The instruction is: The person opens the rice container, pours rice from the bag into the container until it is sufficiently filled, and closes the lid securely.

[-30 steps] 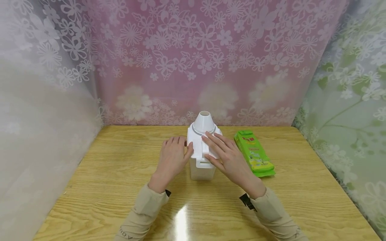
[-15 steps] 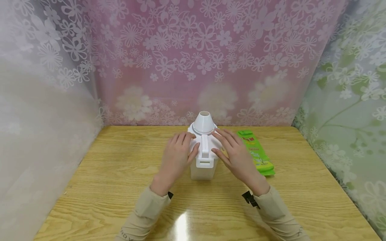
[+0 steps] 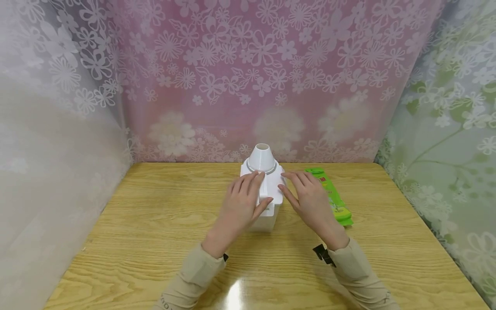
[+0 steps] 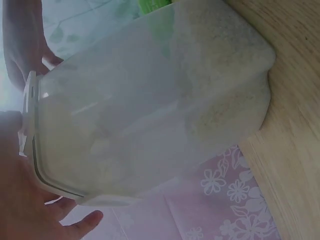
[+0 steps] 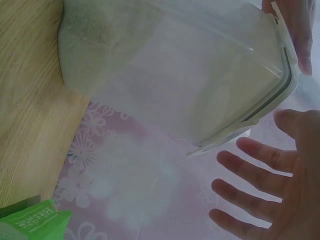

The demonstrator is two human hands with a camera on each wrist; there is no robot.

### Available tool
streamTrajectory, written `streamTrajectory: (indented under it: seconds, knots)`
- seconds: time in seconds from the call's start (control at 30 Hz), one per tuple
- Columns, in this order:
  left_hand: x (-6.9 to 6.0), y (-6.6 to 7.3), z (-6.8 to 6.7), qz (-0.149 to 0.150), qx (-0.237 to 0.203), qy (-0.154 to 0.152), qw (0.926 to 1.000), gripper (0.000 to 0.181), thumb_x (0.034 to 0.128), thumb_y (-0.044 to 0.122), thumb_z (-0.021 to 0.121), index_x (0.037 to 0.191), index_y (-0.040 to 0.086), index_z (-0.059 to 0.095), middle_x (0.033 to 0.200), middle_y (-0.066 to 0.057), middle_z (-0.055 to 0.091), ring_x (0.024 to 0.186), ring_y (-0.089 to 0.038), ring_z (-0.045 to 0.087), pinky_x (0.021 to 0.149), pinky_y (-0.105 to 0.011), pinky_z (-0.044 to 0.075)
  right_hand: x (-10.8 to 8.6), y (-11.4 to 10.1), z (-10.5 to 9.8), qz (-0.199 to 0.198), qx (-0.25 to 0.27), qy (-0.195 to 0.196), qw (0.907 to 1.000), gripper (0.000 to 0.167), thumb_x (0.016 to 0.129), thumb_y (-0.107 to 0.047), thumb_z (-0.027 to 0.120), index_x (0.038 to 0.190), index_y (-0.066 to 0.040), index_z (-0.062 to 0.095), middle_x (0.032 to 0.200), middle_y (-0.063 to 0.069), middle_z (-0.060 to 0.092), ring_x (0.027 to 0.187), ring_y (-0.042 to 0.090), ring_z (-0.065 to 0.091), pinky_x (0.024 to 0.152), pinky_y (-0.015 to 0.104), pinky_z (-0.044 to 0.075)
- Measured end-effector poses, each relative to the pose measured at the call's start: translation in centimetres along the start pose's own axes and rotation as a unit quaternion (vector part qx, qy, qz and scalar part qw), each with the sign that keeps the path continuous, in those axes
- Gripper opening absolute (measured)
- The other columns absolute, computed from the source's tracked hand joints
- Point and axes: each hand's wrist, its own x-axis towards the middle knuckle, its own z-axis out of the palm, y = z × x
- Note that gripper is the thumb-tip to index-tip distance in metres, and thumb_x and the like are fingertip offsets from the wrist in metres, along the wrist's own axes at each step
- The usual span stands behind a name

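A translucent storage container [image 3: 266,224] stands upright on the wooden table. Its white lid [image 3: 273,183] carries a white cone-shaped spout cap [image 3: 261,158] at the far end. Pale grains [image 4: 227,60] fill the bottom of the container in the left wrist view. My left hand [image 3: 239,206] lies across the left and middle of the lid, its fingers loosely bent. At the lid's right edge, my right hand [image 3: 311,201] has spread fingers; in the right wrist view its thumb is close to the rim. Whether that thumb touches the rim is hard to tell.
A green printed bag [image 3: 341,211] lies right of the container, partly behind the right hand. Patterned curtains [image 3: 263,82] border the wooden table [image 3: 162,224] at the back and both sides.
My left hand has moved right, from the lid's left edge onto its middle. My right hand has drawn back from the middle to the right edge. The container has stayed put.
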Motion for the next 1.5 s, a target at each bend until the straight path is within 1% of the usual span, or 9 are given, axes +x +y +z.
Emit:
streamTrajectory:
  seconds: [0.1,0.43,0.67,0.83,0.93,1.07,1.17,1.37,1.5]
  knots:
    - [-0.2,0.2,0.3,-0.003,0.008,-0.003,1.0,0.073,0.108,0.054,0.014,0.149,0.003,0.046,0.141,-0.016,0.057,0.126,-0.034,0.055,0.105,-0.049,0.046,-0.1,0.0,0.2,0.014,-0.015,-0.001,0.9998,0.034,0.092,-0.029,0.073,0.115,-0.003,0.069,0.103,0.014,0.071,0.094,0.037,0.066,0.082,0.049,0.056]
    - [-0.5,0.6,0.6,-0.017,0.028,-0.003,0.9995,0.07,0.1088,0.052,0.015,0.151,0.004,0.044,0.141,-0.015,0.056,0.126,-0.032,0.055,0.105,-0.049,0.045,-0.2,-0.2,0.4,0.064,-0.037,-0.018,0.9971,0.029,0.093,-0.035,0.073,0.092,-0.006,0.069,0.079,0.006,0.071,0.065,0.026,0.061,0.054,0.037,0.049]
    - [-0.5,0.6,0.9,-0.019,0.004,0.003,0.9998,0.07,0.1088,0.051,0.015,0.15,0.003,0.045,0.138,-0.017,0.057,0.124,-0.034,0.055,0.103,-0.048,0.047,0.5,-0.5,0.4,0.126,-0.014,-0.106,0.9861,0.039,0.099,-0.045,0.062,0.085,-0.009,0.07,0.064,0.0,0.061,0.055,0.016,0.054,0.047,0.029,0.042]
    - [-0.6,0.6,0.9,-0.022,-0.012,-0.005,0.9997,0.071,0.1084,0.053,0.015,0.151,0.004,0.043,0.138,-0.016,0.057,0.125,-0.034,0.053,0.104,-0.049,0.046,1.5,-0.6,0.3,0.14,0.005,-0.153,0.9783,0.045,0.101,-0.046,0.058,0.072,-0.012,0.061,0.057,-0.002,0.052,0.048,0.013,0.044,0.045,0.028,0.036]
    - [-0.6,0.5,0.9,-0.021,-0.023,-0.005,0.9995,0.071,0.1083,0.053,0.015,0.151,0.004,0.043,0.137,-0.016,0.056,0.126,-0.035,0.052,0.104,-0.049,0.046,1.9,-0.6,0.3,0.124,0.004,-0.164,0.9786,0.045,0.103,-0.042,0.057,0.068,-0.013,0.055,0.054,-0.003,0.047,0.047,0.014,0.04,0.047,0.029,0.034]
    - [-0.5,0.4,0.9,-0.017,-0.03,0.002,0.9994,0.07,0.1085,0.053,0.016,0.15,0.003,0.044,0.136,-0.016,0.056,0.125,-0.035,0.052,0.104,-0.049,0.046,2.0,-0.6,0.3,0.043,-0.043,-0.147,0.9872,0.041,0.103,-0.03,0.058,0.068,-0.008,0.053,0.057,0.001,0.048,0.052,0.02,0.044,0.055,0.034,0.04]
    - [-0.5,0.4,0.9,-0.014,-0.034,0.005,0.9993,0.07,0.1086,0.052,0.017,0.15,0.003,0.044,0.136,-0.016,0.057,0.125,-0.035,0.052,0.104,-0.049,0.046,2.0,-0.7,0.2,-0.01,-0.082,-0.124,0.9888,0.039,0.102,-0.025,0.06,0.069,-0.005,0.051,0.06,0.005,0.05,0.059,0.026,0.049,0.061,0.037,0.044]
    - [-0.4,0.3,1.0,-0.014,-0.038,-0.003,0.9992,0.07,0.1085,0.053,0.016,0.15,0.004,0.045,0.136,-0.015,0.056,0.124,-0.034,0.052,0.103,-0.049,0.046,1.9,-0.8,0.2,-0.023,-0.101,-0.116,0.9878,0.039,0.102,-0.025,0.059,0.07,-0.005,0.049,0.062,0.007,0.051,0.066,0.032,0.055,0.061,0.04,0.045]
    - [-0.5,0.1,1.1,-0.009,-0.034,0.001,0.9994,0.069,0.1087,0.052,0.016,0.149,0.004,0.045,0.136,-0.015,0.057,0.122,-0.034,0.053,0.102,-0.05,0.046,1.9,-0.8,0.2,-0.028,-0.103,-0.119,0.9872,0.039,0.102,-0.024,0.059,0.069,-0.005,0.049,0.061,0.007,0.051,0.065,0.03,0.054,0.063,0.039,0.046]
